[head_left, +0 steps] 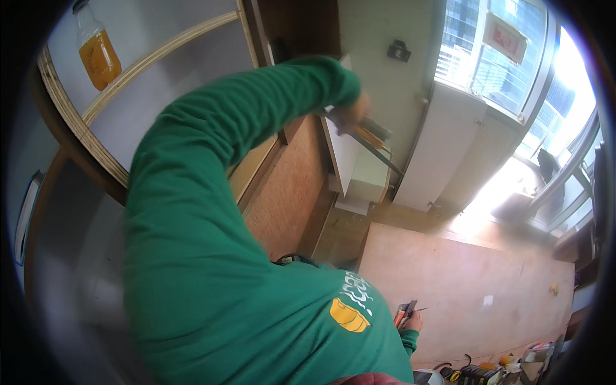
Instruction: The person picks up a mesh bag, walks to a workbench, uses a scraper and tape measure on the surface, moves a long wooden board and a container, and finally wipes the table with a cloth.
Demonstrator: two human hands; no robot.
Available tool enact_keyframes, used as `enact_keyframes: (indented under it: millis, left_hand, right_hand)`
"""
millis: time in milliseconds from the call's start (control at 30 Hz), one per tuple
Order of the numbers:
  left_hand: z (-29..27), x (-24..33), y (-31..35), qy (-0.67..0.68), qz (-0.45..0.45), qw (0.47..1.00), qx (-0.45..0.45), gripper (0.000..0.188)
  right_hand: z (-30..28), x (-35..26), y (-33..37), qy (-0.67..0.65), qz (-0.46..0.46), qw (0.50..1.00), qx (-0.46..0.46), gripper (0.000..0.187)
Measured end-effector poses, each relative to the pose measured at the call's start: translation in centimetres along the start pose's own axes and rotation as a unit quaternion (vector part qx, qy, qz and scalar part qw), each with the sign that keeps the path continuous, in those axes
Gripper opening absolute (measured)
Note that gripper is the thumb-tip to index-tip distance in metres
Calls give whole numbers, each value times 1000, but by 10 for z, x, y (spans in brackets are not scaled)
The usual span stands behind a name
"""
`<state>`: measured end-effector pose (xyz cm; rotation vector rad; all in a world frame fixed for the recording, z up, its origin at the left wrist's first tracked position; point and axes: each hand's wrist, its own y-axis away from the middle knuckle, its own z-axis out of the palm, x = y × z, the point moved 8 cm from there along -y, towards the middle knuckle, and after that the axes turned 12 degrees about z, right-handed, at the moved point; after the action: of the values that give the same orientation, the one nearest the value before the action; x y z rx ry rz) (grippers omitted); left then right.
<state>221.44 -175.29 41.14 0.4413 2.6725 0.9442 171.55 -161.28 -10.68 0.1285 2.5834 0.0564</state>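
Observation:
My left arm, in a green sleeve, reaches up and across to the upper middle of the head view. At its end my left hand (351,115), blurred by motion, is closed around an orange-yellow and grey handled tool (371,136). A long thin dark bar stretches from it toward a white panel; its exact kind is unclear. Low on the right, beside my body, my right hand (414,320) is closed around a small tool with black and red-orange parts (403,315). A thin pointed tip shows past the fingers. Its fingers are partly hidden.
A pinkish-brown board (462,282) lies at the right, with tools and boxes (491,371) along its near edge. White panels (436,144) stand below the window. To the left rises a plywood-edged shelf (186,38) with a bottle of orange liquid (99,58).

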Motion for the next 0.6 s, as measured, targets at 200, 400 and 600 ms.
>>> enact_keyframes:
  millis: [200, 400, 600]
  left_hand:
    - [25, -33, 12, 62, -70, 995, -21, 46]
    - [48, -33, -55, 145, 18, 989, 20, 38]
    - [75, -49, -193, 293, 1, 954, 70, 28]
  right_hand:
    - [33, 46, 21, -183, 141, 969, -86, 25]
    - [44, 50, 26, -69, 128, 989, -34, 24]
    - [43, 38, 29, -485, 380, 787, 15, 28]
